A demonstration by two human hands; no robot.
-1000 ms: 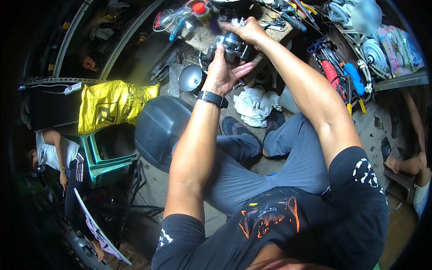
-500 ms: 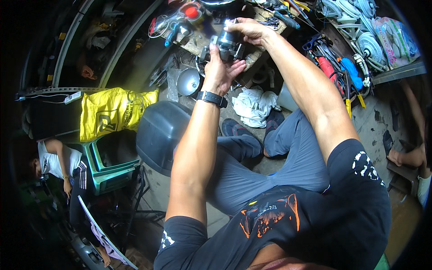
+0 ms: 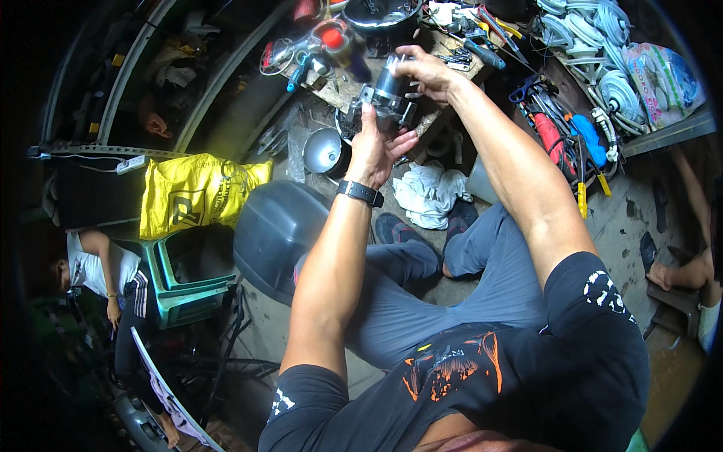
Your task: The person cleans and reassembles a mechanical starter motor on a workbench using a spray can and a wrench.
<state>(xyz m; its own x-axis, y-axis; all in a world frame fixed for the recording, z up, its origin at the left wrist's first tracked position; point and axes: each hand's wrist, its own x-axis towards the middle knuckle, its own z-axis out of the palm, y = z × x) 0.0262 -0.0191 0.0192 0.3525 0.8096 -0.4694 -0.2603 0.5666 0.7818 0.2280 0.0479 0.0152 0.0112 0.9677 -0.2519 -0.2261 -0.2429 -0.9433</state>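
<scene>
A metal motor-like part (image 3: 387, 94), with a cylindrical body and a wider bracketed frame, is held up over the edge of the workbench. My left hand (image 3: 372, 153), a black watch on its wrist, supports the frame from below; its thumb lies against the near side and its other fingers stretch under it. At the top of the cylinder, my right hand (image 3: 428, 73) closes thumb and fingers round the upper end. Part of that end is hidden by the fingers. Just left of the part stands a blurred container with a red cap (image 3: 331, 38).
Tools crowd the wooden workbench (image 3: 331, 92), with a black basin (image 3: 380, 16) behind. A tool box holds pliers and a red-handled tool (image 3: 548, 137). White cloth (image 3: 428, 194), a metal bowl (image 3: 322, 151), a yellow sack (image 3: 197, 192) and a green chair (image 3: 188, 301) surround me. Other people sit left and right.
The motor-like part and both hands sit slightly lower and further right in the picture, as the whole view has shifted a little. The part's cylinder now leans more to the right.
</scene>
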